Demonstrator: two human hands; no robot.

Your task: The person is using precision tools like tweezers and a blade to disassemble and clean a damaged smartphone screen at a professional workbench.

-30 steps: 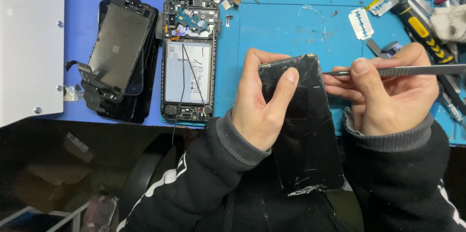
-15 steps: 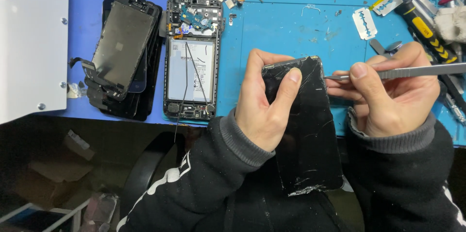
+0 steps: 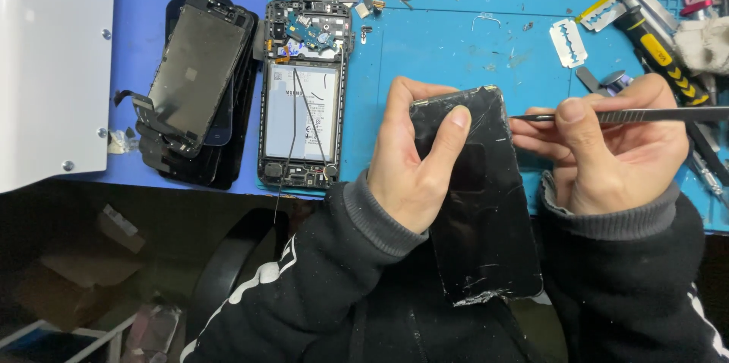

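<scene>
A: Where is the screen (image 3: 478, 196)?
B: Over the lap, at the mat's (image 3: 456, 44) near edge, gripped by the left hand (image 3: 414, 162).
A: The right hand (image 3: 615, 150)?
B: Pinched around a tool (image 3: 630, 115), tip just beside the screen's edge.

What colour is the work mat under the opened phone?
The mat is light blue, clearest in the head view, under the opened phone.

Cracked black screen panel (image 3: 486, 203), tilted
</scene>
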